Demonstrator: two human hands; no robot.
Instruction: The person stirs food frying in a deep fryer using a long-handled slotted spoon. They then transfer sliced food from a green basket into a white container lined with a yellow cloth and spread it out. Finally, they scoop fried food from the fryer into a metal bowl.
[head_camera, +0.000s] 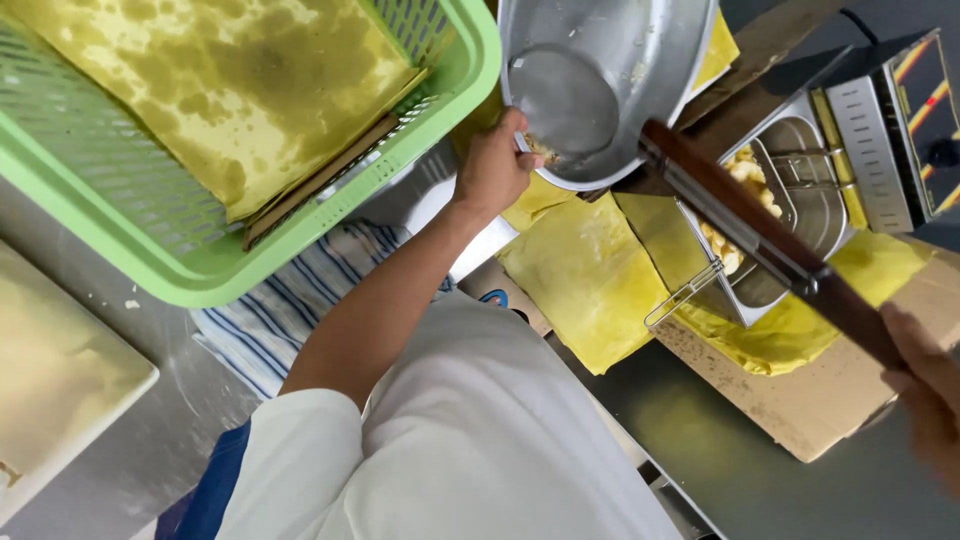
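Holding the metal pan (600, 85) by two grips, I took that pan as my landmark. My right hand (925, 385) was closed around the far end of the pan's long dark wooden handle (770, 245); the hand sat at the frame edge, partly cut off, but the fingers were wrapped on the wood. The handle's long axis ran from the pan's lower rim down and to the right, passing over the fryer basket (755, 215), which held pale yellow pieces of food. My left hand (495, 165) was at the pan's lower left rim, fingers curled and reaching inside the bowl, touching a small clump of crumbs (540, 150) stuck just within the rim. I could not tell whether those fingers pinched the crumbs or only pressed them. The left hand was much the nearer to the bowl; the right was well apart, at the handle's end. Below the pan lay oil-stained yellow paper (590, 280) on cardboard (820, 400). Left of the pan stood a green plastic basket (300, 250) lined with stained paper, on the steel worktop (740, 480).
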